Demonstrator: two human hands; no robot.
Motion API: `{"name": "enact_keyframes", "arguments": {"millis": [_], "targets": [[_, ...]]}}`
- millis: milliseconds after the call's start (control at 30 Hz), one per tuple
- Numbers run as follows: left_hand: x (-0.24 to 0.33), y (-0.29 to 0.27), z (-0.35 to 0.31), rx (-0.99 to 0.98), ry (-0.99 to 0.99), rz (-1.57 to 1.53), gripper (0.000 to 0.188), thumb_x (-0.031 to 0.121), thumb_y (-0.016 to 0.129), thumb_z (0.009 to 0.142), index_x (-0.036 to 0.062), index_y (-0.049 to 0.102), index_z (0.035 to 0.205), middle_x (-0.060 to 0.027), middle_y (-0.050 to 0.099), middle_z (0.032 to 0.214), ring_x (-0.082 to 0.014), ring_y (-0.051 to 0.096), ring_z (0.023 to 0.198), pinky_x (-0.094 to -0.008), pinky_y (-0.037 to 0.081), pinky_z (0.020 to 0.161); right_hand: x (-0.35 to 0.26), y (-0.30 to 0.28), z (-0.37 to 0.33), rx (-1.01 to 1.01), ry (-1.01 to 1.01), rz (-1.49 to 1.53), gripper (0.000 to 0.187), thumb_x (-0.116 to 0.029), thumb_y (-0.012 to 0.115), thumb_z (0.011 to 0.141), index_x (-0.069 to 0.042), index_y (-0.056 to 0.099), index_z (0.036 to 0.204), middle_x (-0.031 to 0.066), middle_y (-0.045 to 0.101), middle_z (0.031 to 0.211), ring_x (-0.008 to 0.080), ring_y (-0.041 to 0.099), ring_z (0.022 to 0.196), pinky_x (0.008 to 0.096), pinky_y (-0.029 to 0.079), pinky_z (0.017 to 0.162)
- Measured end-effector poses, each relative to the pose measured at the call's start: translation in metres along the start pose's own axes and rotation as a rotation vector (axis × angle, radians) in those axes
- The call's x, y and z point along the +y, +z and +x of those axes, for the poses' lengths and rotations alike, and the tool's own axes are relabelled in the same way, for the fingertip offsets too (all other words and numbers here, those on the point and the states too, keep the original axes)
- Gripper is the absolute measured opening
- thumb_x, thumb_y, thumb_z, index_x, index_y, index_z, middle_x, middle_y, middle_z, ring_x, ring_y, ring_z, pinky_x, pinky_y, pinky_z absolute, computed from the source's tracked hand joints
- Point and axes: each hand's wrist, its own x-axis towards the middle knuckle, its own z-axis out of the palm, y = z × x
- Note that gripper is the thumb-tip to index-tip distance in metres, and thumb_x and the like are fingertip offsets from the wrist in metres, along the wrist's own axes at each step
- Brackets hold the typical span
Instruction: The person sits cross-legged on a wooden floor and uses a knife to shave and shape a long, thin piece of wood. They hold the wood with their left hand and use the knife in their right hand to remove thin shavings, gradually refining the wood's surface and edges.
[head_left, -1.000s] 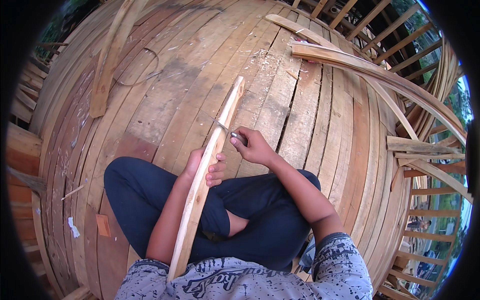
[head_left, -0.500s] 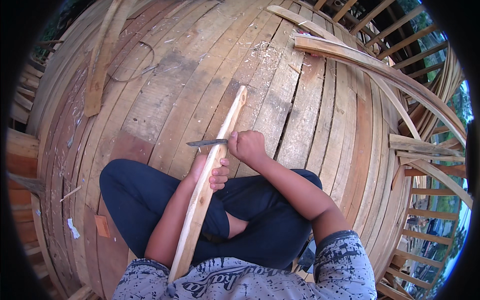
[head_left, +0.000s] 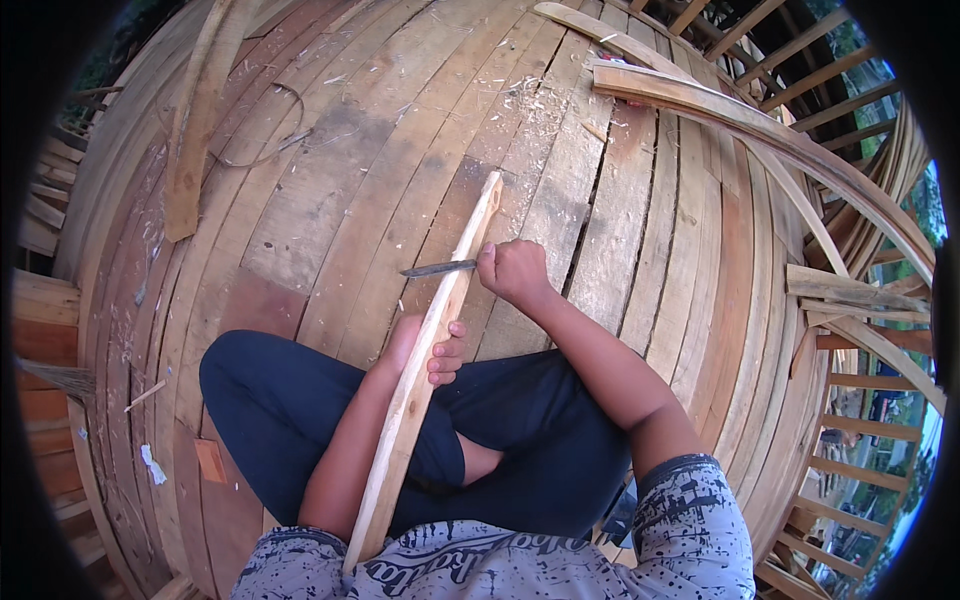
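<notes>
A long, pale wooden strip [head_left: 407,420] runs from against my shirt out past my crossed legs, its far end tapered. My left hand [head_left: 440,352] is wrapped round it from beneath near the middle, fingers curling over its right side. Farther along, my right hand [head_left: 516,272] is closed in a fist on a knife, its handle hidden inside the fingers. The dark knife blade [head_left: 438,269] points left and lies across the strip's upper face, its tip reaching past the left edge.
Wood shavings [head_left: 530,100] litter the plank floor [head_left: 330,210] ahead. Long curved boards [head_left: 740,115] lie at the far right, and another board [head_left: 190,150] rests at the far left. A small reddish wood block [head_left: 210,460] and a white scrap [head_left: 153,464] are by my left knee.
My right hand and the knife have slid farther out along the strip, toward its tapered end. The left hand keeps its hold on the strip, which has shifted slightly right in view.
</notes>
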Motion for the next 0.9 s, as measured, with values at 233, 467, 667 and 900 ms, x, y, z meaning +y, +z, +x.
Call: {"name": "enact_keyframes", "arguments": {"millis": [233,467,667,900], "targets": [[-0.004,0.008,0.000,-0.008,0.002,0.062,0.029,0.037,0.036,0.097,0.0128,0.049,0.088,-0.0011,0.042,0.055,-0.0171,0.042,0.039,-0.0325,0.037,0.037,0.023,-0.009,0.018,0.060,0.203,-0.061,0.049,-0.027,0.049,0.092,0.000,0.063,0.053,0.0239,0.056,0.050,0.0425,0.057,0.044,0.0503,0.049,0.049],[-0.004,0.009,-0.012,0.046,0.027,0.107,0.031,0.039,0.035,0.098,0.0133,0.049,0.087,-0.0009,0.042,0.054,-0.0164,0.041,0.038,-0.0323,0.035,0.036,-0.006,-0.011,0.012,0.060,0.063,-0.058,0.047,-0.027,0.051,0.090,-0.004,0.061,0.050,0.0199,0.057,0.048,0.0366,0.059,0.043,0.0464,0.050,0.046],[-0.006,0.012,-0.009,0.056,0.033,0.192,0.032,0.040,0.034,0.098,0.0139,0.048,0.086,-0.0003,0.042,0.053,-0.0159,0.042,0.037,-0.0325,0.035,0.036,0.006,-0.013,0.021,0.134,0.362,-0.184,0.048,-0.027,0.051,0.090,-0.003,0.062,0.051,0.0204,0.059,0.050,0.0371,0.060,0.044,0.0466,0.051,0.048],[-0.015,0.011,-0.003,0.057,-0.009,0.202,0.034,0.042,0.034,0.099,0.0132,0.048,0.089,-0.0007,0.042,0.054,-0.0164,0.043,0.037,-0.0327,0.037,0.036,0.064,-0.019,0.041,0.242,0.205,-0.230,0.049,-0.027,0.049,0.092,-0.003,0.063,0.052,0.0220,0.059,0.052,0.0384,0.060,0.044,0.0485,0.051,0.049]]}}
